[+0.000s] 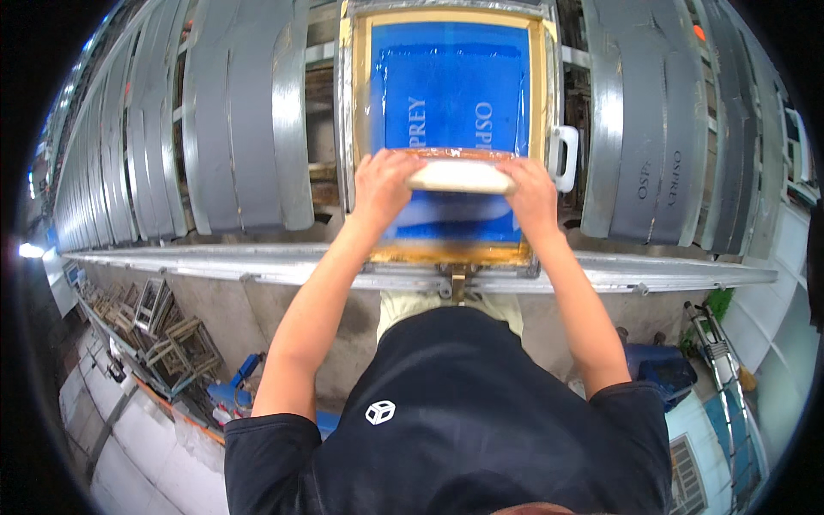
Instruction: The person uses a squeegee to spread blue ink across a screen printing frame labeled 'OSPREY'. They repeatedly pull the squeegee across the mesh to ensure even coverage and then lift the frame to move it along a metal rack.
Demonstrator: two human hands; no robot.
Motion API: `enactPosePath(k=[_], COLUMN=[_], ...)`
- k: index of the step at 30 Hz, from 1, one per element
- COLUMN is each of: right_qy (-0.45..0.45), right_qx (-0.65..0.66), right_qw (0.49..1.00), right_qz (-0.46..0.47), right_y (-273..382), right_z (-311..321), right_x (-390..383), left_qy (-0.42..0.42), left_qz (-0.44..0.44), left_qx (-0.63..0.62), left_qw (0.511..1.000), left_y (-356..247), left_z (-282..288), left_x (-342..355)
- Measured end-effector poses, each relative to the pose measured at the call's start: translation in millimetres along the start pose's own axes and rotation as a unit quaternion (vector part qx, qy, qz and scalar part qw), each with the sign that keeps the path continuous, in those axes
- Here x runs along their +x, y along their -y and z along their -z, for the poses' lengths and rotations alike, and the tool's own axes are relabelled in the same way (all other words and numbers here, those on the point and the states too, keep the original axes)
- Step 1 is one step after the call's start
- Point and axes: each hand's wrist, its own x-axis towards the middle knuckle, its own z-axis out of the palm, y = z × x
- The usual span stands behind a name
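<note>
A squeegee [463, 177] with a pale, rounded handle and a reddish-brown edge lies crosswise over the blue mesh of a printing screen [451, 69]. My left hand [384, 182] is wrapped round its left end, and the fingers of my right hand [534, 187] grip the right end. Both forearms reach forward from my body. Pale lettering shows on the mesh beyond the squeegee, partly covered by it. Yellowish tape lines the inside of the screen's metal frame [347, 112]. A white handle [565, 159] is fixed at the frame's right side.
Grey sheets on metal-edged boards [236, 120] run in rows to the left; more grey boards [644, 103], some with dark lettering, lie to the right. A metal rail [283, 260] crosses in front of me. Old frames [176, 343] are heaped at lower left, and a dark blue bin [665, 373] stands at right.
</note>
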Motion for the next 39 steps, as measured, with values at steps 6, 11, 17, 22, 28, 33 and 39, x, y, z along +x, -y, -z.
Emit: enactPosePath(k=[6, 11, 17, 22, 28, 33, 39], right_qy=[0.075, -0.131, -0.105, -0.196, -0.214, -0.211, -0.222], right_qx=[0.037, 0.263, 0.119, 0.066, 0.111, 0.143, 0.181], right_qw=[0.996, 0.936, 0.967, 0.963, 0.961, 0.952, 0.938], right_qz=[0.015, -0.195, -0.199, -0.175, -0.135, -0.169, -0.195], right_y=[30, -68, -134, -74, 72, 209, 279], right_z=[27, 45, 6, 31, -85, -197, -271], right_x=[-82, -2, 72, 88, 111, 131, 140], left_qy=[0.086, 0.051, 0.072, 0.045, 0.032, 0.085, 0.056], left_qz=[0.023, -0.001, 0.028, 0.011, 0.035, 0.021, -0.002], left_qx=[0.040, 0.013, -0.003, -0.023, 0.018, 0.044, 0.033], left_qw=[0.995, 0.999, 0.997, 0.999, 0.999, 0.995, 0.998], left_y=[-48, -47, -48, -37, 88, 237, 320], left_z=[18, 17, 17, 38, 117, 198, 232], left_x=[-83, -91, -100, -129, -176, -213, -232])
